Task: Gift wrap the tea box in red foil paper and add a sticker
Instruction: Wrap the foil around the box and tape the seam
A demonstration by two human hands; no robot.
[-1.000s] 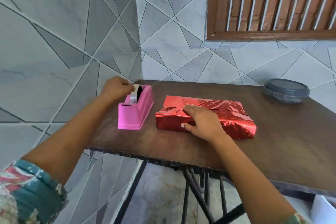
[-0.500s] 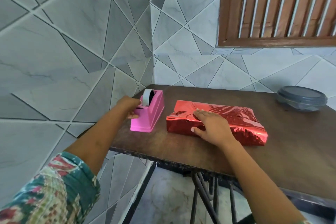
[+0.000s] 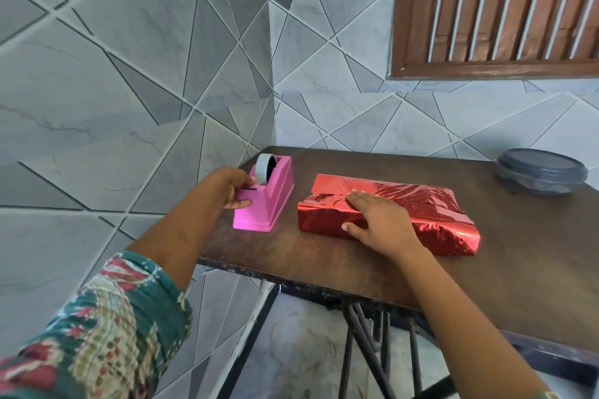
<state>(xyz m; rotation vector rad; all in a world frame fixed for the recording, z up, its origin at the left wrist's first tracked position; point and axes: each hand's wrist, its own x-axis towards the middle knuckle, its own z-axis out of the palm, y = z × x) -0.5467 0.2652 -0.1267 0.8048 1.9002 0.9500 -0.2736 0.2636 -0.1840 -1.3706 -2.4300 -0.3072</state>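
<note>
Your right hand [image 3: 381, 225] lies flat, fingers straight, pressing on the foil-wrapped tea box [image 3: 424, 204] at mid-bench [image 3: 518, 253]; your left hand [image 3: 231, 188] grips the near end of the pink tape dispenser [image 3: 275, 201], just left of the box; a lidded grey container [image 3: 541, 172] sits far right.

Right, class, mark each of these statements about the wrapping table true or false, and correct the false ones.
1. The right hand lies flat on the red parcel. True.
2. The left hand holds scissors. False: it grips the pink tape dispenser.
3. The parcel stands upright on one end. False: it lies flat on the table.
4. A grey lidded bowl sits at the table's far right. True.
</note>
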